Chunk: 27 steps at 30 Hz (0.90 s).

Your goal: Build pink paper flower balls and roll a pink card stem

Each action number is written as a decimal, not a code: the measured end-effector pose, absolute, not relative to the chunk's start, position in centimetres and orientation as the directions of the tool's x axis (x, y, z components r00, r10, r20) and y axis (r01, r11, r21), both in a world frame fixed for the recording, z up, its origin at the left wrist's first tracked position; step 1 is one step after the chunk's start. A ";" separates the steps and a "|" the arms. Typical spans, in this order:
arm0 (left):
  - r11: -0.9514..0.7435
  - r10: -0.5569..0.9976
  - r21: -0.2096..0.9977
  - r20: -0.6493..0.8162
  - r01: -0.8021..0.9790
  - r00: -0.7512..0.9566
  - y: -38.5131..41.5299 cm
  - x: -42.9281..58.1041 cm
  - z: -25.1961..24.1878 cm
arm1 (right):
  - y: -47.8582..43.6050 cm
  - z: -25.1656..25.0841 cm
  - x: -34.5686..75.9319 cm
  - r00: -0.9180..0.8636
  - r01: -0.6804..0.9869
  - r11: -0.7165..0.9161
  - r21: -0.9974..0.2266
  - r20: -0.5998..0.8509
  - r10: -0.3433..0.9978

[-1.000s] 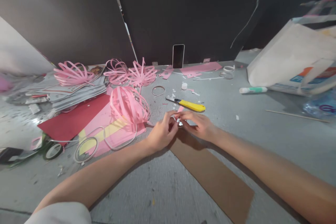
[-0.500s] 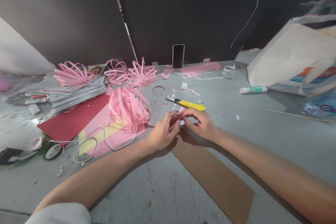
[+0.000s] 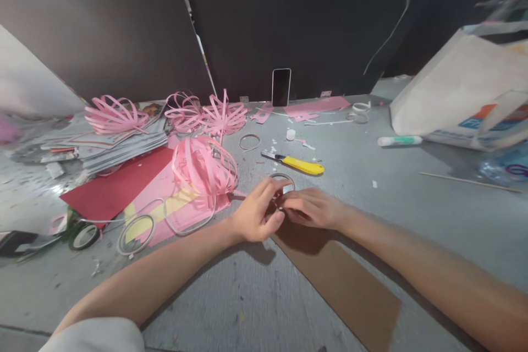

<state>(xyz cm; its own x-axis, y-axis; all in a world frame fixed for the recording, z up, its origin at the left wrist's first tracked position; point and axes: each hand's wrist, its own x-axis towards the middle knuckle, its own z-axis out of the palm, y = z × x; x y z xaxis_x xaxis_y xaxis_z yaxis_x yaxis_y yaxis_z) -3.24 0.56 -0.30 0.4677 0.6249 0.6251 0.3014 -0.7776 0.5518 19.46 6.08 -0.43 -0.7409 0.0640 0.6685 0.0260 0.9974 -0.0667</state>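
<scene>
A thin round ring (image 3: 288, 177) shows its upper arc above my two hands, just nearer than the yellow utility knife (image 3: 303, 165). My left hand (image 3: 259, 210) curls around the ring's left side, with thumb and fingers closed on it. At its lower right, the bent fingers of my right hand (image 3: 312, 207) are closed against my left fingertips, back of the hand up. What they pinch is hidden. Under both hands lies the far end of a brown cardboard strip (image 3: 350, 286).
Pink paper-strip balls (image 3: 202, 165) and red card (image 3: 119, 190) lie left, near a tape roll (image 3: 84, 236). A phone (image 3: 281, 88) leans on the dark panel. Another ring (image 3: 249, 143), a glue stick (image 3: 399, 141), a thin stick (image 3: 470, 182) and a white bag (image 3: 445, 82) are around.
My right hand has come down and turned its back upward. The ring's upper arc now shows above the fingers, and the pink piece between the fingertips is out of sight.
</scene>
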 end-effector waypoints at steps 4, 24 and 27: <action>-0.832 0.554 0.389 0.632 0.396 0.542 -0.2 -2.7 -0.6 | 6.5 -0.8 19.4 -0.679 0.015 0.986 -0.168 0.722 0.133; -0.980 0.191 0.166 0.623 0.110 0.759 -1.2 -1.8 -1.3 | 6.9 -1.0 18.4 -0.327 0.050 0.654 -0.755 0.607 0.725; -0.958 0.268 0.142 0.750 0.248 0.605 -1.4 -2.1 -1.1 | 7.0 -1.1 18.4 -0.296 0.082 0.652 -0.754 0.606 0.738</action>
<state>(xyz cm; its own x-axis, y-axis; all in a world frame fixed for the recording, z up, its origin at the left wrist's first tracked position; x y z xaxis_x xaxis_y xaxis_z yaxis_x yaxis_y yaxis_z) -2.06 -1.39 -1.10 0.6048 0.2680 0.7499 0.2480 -0.9582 0.1424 18.41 6.96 -1.10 -0.2963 0.7380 0.6062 0.0822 0.6521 -0.7537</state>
